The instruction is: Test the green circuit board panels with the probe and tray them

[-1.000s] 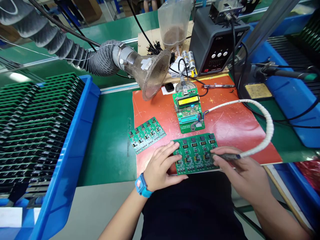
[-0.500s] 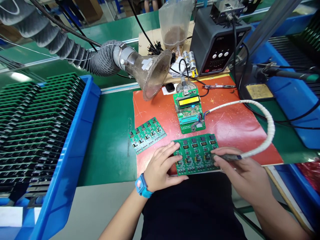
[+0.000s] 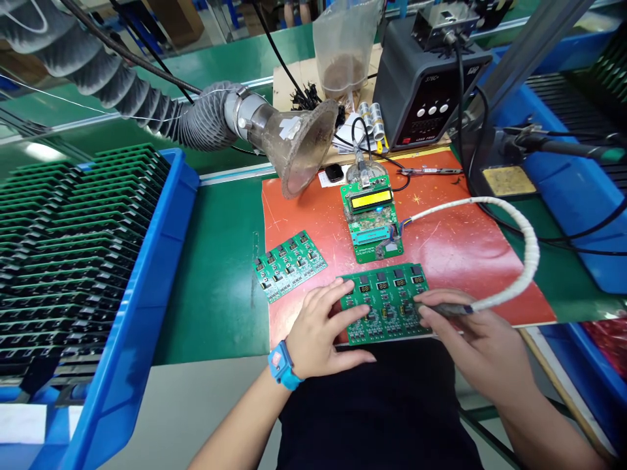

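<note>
A green panel of circuit boards (image 3: pixel 386 301) lies flat at the near edge of the red work mat (image 3: pixel 450 241), just in front of the person's body; four small red digit displays run along its far edge. The left hand (image 3: pixel 321 326) rests on the panel's left end with fingers spread, pressing it down rather than gripping it; a blue watch (image 3: pixel 281 365) sits on that wrist. The right hand (image 3: pixel 477 339) pinches a slim probe (image 3: pixel 443 309) between thumb and fingers; the probe's tip touches the panel's right side, so the panel lies between the two hands, under the left and just left of the right. A white spiral-wrapped cable (image 3: pixel 519 241) arcs from the probe to a programmer board with a yellow LCD (image 3: pixel 371 215), which lies farther back on the mat. A second, smaller panel (image 3: pixel 289 264) lies tilted on the mat's left edge, well apart from both hands. A fume extraction hood (image 3: pixel 298 140) hangs above the mat's far left; a blue bin of stacked boards (image 3: pixel 147 281) stands at the left; a soldering station (image 3: pixel 426 85) stands behind.
</note>
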A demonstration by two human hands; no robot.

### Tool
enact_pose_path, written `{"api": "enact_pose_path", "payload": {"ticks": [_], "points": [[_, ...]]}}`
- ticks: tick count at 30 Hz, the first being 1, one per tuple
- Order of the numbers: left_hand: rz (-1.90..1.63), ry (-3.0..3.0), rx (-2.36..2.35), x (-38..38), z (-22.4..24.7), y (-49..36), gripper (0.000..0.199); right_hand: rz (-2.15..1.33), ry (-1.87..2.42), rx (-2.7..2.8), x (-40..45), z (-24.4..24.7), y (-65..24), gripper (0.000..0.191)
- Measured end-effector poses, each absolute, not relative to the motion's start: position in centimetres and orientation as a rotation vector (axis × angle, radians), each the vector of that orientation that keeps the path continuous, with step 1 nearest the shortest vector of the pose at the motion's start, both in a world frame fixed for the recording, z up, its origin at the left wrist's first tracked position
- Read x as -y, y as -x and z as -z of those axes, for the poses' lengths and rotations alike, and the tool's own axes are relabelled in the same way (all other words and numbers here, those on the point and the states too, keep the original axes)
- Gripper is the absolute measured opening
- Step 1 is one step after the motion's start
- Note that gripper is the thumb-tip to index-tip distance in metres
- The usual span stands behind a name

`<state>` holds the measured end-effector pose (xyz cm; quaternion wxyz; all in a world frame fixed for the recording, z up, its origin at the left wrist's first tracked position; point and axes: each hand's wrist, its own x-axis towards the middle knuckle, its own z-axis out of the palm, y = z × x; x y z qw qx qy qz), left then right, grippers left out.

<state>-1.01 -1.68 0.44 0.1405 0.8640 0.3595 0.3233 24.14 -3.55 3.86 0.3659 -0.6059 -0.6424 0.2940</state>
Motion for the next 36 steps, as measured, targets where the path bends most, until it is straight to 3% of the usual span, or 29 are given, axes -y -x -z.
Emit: {"api": "enact_pose_path", "payload": {"ticks": [4, 11, 24, 28, 36], "points": [[-0.83, -2.576, -1.168, 2.0, -1.0, -0.2, 0.067, -0.74, 1.543, 1.67, 3.6, -3.8, -24.2, 0.009], [-0.766, -2.577, -1.265, 2.3, -1.4, -1.1, 0.048, -0.77, 1.536, 1.661, 3.5, -3.8, -24.2, 0.01], [-0.895, -2.56, -1.25, 2.1, -0.4, -1.2, 0.049, -0.759, 1.55, 1.652, 3.5, -4.1, -24.2, 0.011], [-0.922, -2.572, -1.255, 2.2, -0.3, -1.1, 0.054, -0.747, 1.554, 1.654, 3.4, -4.1, -24.0, 0.01], [-0.931, -2.476, -1.325, 2.2, -0.4, -1.1, 0.086, -0.751, 1.574, 1.661, 3.4, -4.2, -24.1, 0.012]]}}
